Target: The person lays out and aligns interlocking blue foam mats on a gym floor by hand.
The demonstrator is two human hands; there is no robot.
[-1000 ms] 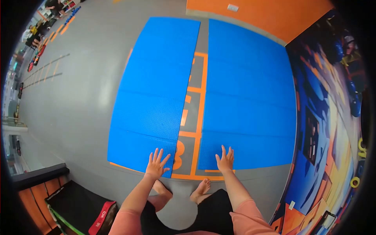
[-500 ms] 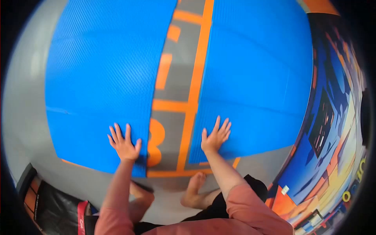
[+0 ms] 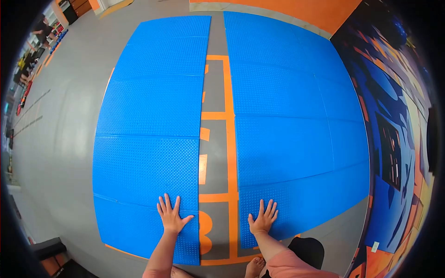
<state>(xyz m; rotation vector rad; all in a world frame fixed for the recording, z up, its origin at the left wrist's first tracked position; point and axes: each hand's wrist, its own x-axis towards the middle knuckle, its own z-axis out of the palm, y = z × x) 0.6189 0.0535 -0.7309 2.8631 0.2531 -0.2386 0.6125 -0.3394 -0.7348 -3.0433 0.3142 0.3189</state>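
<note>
Two long blue foam mats lie flat on the floor, side by side, with a strip of grey floor between them. My left hand (image 3: 171, 217) rests, fingers spread, over the near right part of the left blue mat (image 3: 153, 106). Over the near left part of the right blue mat (image 3: 282, 143) is my right hand (image 3: 263, 219), its fingers stretched out and palm down. Both hands hold nothing. Crosswise fold lines run over each mat, and their surfaces are textured.
Orange floor markings (image 3: 232, 157) run along the grey strip between the mats. A painted wall (image 3: 394, 139) borders the right side, and an orange wall (image 3: 278, 14) stands beyond. Several people (image 3: 41, 32) are at the far left. One bare foot (image 3: 254, 267) shows below.
The camera view has tilted up, so the mats' far ends and the room beyond now show. My hands still lie spread on the near ends of the mats.
</note>
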